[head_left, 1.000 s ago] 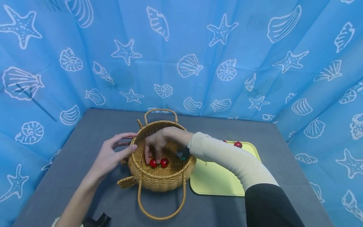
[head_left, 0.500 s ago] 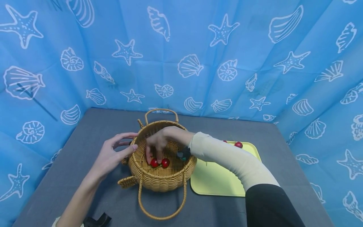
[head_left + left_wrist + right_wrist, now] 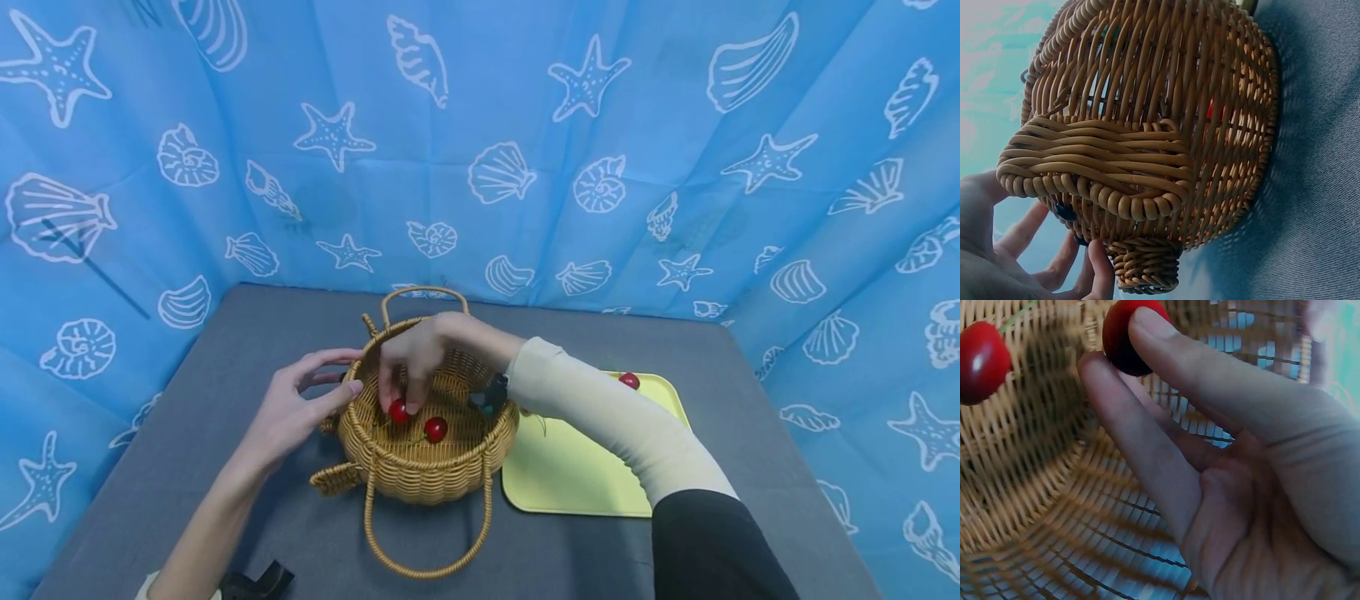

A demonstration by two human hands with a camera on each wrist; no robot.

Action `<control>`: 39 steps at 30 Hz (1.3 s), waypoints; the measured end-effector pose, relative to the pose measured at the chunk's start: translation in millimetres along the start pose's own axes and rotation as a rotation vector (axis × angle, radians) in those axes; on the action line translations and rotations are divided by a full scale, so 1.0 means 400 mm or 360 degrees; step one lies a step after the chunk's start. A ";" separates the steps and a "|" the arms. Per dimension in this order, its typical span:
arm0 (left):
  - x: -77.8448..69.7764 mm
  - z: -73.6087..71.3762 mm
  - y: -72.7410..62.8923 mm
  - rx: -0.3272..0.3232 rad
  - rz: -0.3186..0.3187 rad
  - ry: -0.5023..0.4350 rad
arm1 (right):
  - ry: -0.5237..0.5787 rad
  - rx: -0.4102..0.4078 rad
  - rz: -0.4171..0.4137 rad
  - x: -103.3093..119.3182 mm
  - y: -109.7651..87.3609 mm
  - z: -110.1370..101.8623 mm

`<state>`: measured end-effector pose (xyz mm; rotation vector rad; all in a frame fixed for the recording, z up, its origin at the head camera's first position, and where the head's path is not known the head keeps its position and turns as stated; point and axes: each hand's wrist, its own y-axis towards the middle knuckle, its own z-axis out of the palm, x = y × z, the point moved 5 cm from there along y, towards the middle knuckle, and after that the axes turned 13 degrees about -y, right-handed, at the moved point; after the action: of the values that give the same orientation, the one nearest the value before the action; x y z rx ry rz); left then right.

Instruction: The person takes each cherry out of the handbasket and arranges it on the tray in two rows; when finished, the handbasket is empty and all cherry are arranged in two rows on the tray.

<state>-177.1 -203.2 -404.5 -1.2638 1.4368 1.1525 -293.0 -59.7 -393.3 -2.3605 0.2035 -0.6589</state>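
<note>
In the head view, my right hand [image 3: 412,358] reaches down into a round wicker basket [image 3: 427,492] and pinches a red cherry [image 3: 398,410] between thumb and fingertips. The right wrist view shows that cherry [image 3: 1125,337] under the thumb, just above the woven bottom. A second cherry [image 3: 435,429], with a green stem, lies on the basket's floor beside it. My left hand [image 3: 300,408] rests against the basket's left side, thumb tip at the rim, fingers fairly straight and spread. In the left wrist view, its fingers [image 3: 1102,269] lie near a dark bead and a short woven stub.
A yellow tray [image 3: 577,475] sits right of the basket, partly under my right forearm, with a cherry [image 3: 629,381] at its far edge. One basket handle [image 3: 427,573] lies toward me; another [image 3: 423,292] stands at the back. A blue shell-patterned curtain [image 3: 480,167] encloses the grey table.
My right hand has risen slightly and drawn one cherry up and left, away from the other, which stays on the basket floor. The left hand keeps its place.
</note>
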 end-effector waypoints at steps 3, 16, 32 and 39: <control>0.000 0.001 0.001 0.0002 -0.0001 0.0005 | 0.0018 -0.0060 -0.0033 0.008 -0.043 -0.026; -0.001 0.001 0.001 -0.0005 0.0010 -0.0015 | 0.0378 -0.0507 -0.0043 -0.035 -0.297 -0.046; -0.001 0.002 0.000 0.0000 0.0001 -0.0031 | 0.0529 -0.0782 0.0098 -0.123 -0.528 0.115; -0.001 0.001 -0.001 0.0003 -0.0016 -0.0025 | 0.0621 -0.0847 0.0157 -0.154 -0.566 0.233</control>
<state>-176.5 -202.9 -404.4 -1.2570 1.4183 1.1515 -304.9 185.2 -332.5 -2.6664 0.7412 -1.1242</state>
